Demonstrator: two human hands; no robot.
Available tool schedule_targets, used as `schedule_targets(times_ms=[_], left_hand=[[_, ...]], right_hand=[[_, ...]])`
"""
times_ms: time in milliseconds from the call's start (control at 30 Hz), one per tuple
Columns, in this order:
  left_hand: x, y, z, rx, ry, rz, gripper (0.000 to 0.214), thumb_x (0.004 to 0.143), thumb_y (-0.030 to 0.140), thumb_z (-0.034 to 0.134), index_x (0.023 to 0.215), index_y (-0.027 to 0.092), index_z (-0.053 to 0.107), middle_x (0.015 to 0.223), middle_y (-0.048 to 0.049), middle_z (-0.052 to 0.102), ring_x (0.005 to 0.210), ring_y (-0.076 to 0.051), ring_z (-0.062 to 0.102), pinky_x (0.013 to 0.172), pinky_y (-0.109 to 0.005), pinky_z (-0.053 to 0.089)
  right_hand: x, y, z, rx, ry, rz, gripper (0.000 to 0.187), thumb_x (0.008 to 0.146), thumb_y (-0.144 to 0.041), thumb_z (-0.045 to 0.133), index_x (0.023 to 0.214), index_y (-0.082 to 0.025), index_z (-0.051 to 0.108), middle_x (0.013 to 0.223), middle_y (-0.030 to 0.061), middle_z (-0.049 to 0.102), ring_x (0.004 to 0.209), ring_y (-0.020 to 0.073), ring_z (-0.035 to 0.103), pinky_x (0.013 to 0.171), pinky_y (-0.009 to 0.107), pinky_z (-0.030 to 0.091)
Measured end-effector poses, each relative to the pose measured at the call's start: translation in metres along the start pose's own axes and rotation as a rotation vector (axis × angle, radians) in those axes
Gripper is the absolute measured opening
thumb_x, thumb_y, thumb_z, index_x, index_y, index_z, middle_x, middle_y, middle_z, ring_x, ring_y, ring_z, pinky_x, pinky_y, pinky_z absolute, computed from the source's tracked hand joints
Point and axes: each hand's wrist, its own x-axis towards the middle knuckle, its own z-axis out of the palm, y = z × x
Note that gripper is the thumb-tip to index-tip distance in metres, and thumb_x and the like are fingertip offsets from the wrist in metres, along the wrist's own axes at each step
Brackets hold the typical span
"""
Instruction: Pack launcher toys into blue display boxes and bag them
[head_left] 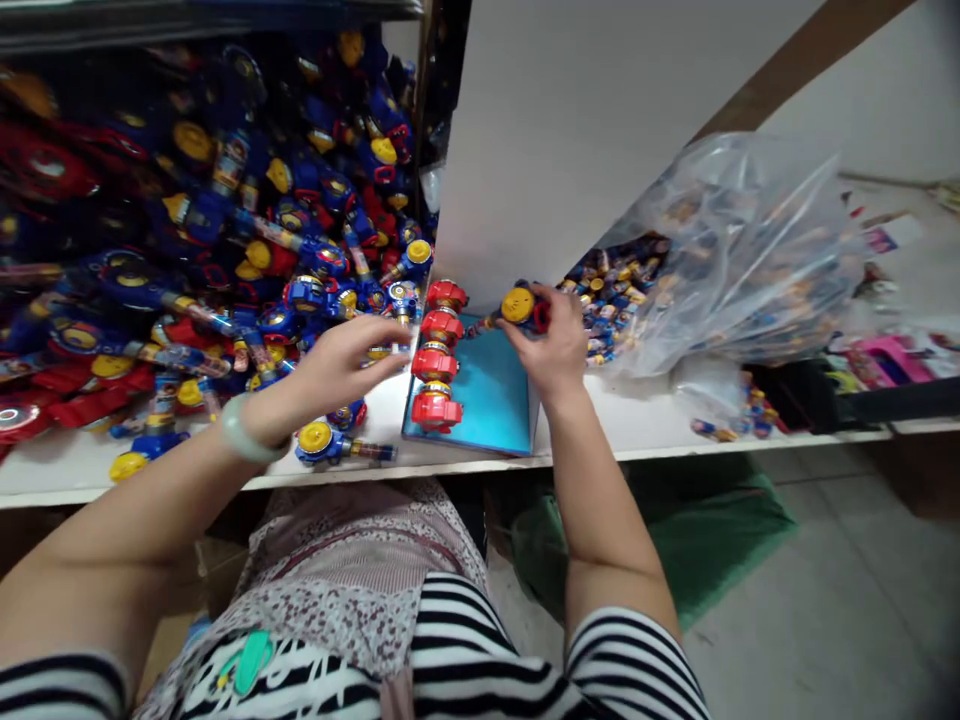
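My right hand [555, 335] is closed around a blue toy with a round yellow cap [517, 305] and a narrow printed tube pointing left. It hangs over the back of a shallow blue box [491, 390]. Along the box's left side stand several red toys with yellow bands [436, 362], lined up front to back. My left hand [360, 352] is just left of that row, fingers apart and stretched toward it, with nothing visibly held. Below it a blue toy with a yellow cap and printed tube [341, 442] lies on the white table.
A big heap of blue, red and yellow toys [225, 220] fills the left side. Behind the box rises a tall pale panel [585, 120]. To the right, a clear plastic bag [750, 250] holds many small printed tubes. The white table's front edge [480, 465] runs before me.
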Motion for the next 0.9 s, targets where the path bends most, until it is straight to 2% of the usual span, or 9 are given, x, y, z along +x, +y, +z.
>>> schedule_targets(times_ms=[100, 233, 367, 433, 467, 600, 667, 767, 900], left_hand=[[0.076, 0.018, 0.038, -0.008, -0.01, 0.124, 0.048, 0.084, 0.035, 0.073, 0.125, 0.015, 0.06, 0.127, -0.0156, 0.065, 0.121, -0.031, 0.059, 0.107, -0.048, 0.047], [0.13, 0.018, 0.072, -0.296, -0.08, 0.143, 0.035, 0.091, 0.036, 0.062, 0.116, 0.012, 0.059, 0.109, -0.0149, 0.068, 0.106, -0.028, 0.064, 0.096, -0.043, 0.052], [0.132, 0.012, 0.063, -0.581, -0.528, 0.138, 0.038, 0.092, 0.05, 0.059, 0.105, 0.014, 0.061, 0.091, -0.01, 0.069, 0.083, -0.021, 0.066, 0.076, -0.035, 0.056], [0.122, 0.012, 0.05, -0.54, -0.612, 0.103, 0.039, 0.089, 0.051, 0.062, 0.1, 0.014, 0.062, 0.091, -0.0106, 0.069, 0.083, -0.022, 0.067, 0.074, -0.035, 0.056], [0.115, 0.013, 0.042, -0.473, -0.545, 0.09, 0.039, 0.087, 0.05, 0.064, 0.101, 0.014, 0.063, 0.096, -0.0114, 0.069, 0.088, -0.023, 0.067, 0.078, -0.036, 0.056], [0.065, 0.01, 0.004, -0.12, 0.038, 0.002, 0.034, 0.089, 0.044, 0.064, 0.11, 0.016, 0.062, 0.11, -0.0102, 0.068, 0.1, -0.021, 0.065, 0.09, -0.037, 0.054], [0.029, 0.001, -0.015, 0.018, 0.165, -0.083, 0.027, 0.091, 0.043, 0.062, 0.103, 0.019, 0.064, 0.099, -0.0065, 0.069, 0.089, -0.019, 0.065, 0.083, -0.034, 0.055], [-0.032, -0.017, -0.031, 0.131, 0.068, -0.177, 0.024, 0.09, 0.045, 0.063, 0.094, 0.022, 0.065, 0.089, -0.0034, 0.069, 0.079, -0.019, 0.065, 0.075, -0.033, 0.055], [-0.106, -0.04, -0.025, 0.256, -0.193, -0.257, 0.03, 0.09, 0.052, 0.059, 0.096, 0.024, 0.067, 0.091, -0.0056, 0.07, 0.081, -0.024, 0.068, 0.074, -0.038, 0.057]], right_hand=[[0.012, -0.027, -0.019, -0.05, 0.115, -0.039, 0.057, 0.082, -0.06, 0.068, 0.125, -0.026, 0.054, 0.118, 0.0106, 0.057, 0.113, 0.0315, 0.059, 0.102, 0.051, 0.053], [0.023, -0.04, -0.03, 0.054, 0.175, -0.129, 0.07, 0.084, -0.065, 0.064, 0.14, -0.03, 0.041, 0.133, 0.0124, 0.05, 0.123, 0.0308, 0.056, 0.098, 0.049, 0.056], [0.02, -0.029, -0.018, 0.286, 0.013, -0.157, 0.087, 0.085, -0.063, 0.064, 0.153, -0.036, 0.015, 0.148, 0.0123, 0.041, 0.126, 0.0295, 0.056, 0.093, 0.047, 0.059], [0.018, -0.017, -0.008, 0.373, -0.061, -0.141, 0.084, 0.086, -0.061, 0.064, 0.151, -0.036, 0.018, 0.143, 0.0111, 0.047, 0.122, 0.028, 0.06, 0.095, 0.049, 0.058], [0.017, -0.009, -0.002, 0.396, -0.054, -0.121, 0.08, 0.087, -0.059, 0.064, 0.15, -0.034, 0.021, 0.14, 0.0111, 0.049, 0.121, 0.0277, 0.061, 0.097, 0.049, 0.057], [0.018, 0.032, 0.027, 0.342, 0.134, -0.038, 0.072, 0.084, -0.052, 0.068, 0.143, -0.027, 0.034, 0.14, 0.0128, 0.048, 0.129, 0.0291, 0.054, 0.109, 0.053, 0.047], [0.017, 0.049, 0.044, 0.31, 0.14, -0.007, 0.066, 0.082, -0.047, 0.069, 0.137, -0.025, 0.04, 0.137, 0.0131, 0.051, 0.129, 0.0289, 0.053, 0.111, 0.052, 0.045], [0.013, 0.059, 0.063, 0.283, 0.064, 0.041, 0.056, 0.082, -0.04, 0.066, 0.132, -0.023, 0.045, 0.132, 0.0133, 0.055, 0.125, 0.0273, 0.055, 0.111, 0.049, 0.045], [0.01, 0.054, 0.064, 0.267, -0.023, 0.062, 0.057, 0.08, -0.036, 0.069, 0.131, -0.022, 0.046, 0.133, 0.0135, 0.055, 0.126, 0.0281, 0.054, 0.113, 0.05, 0.043]])
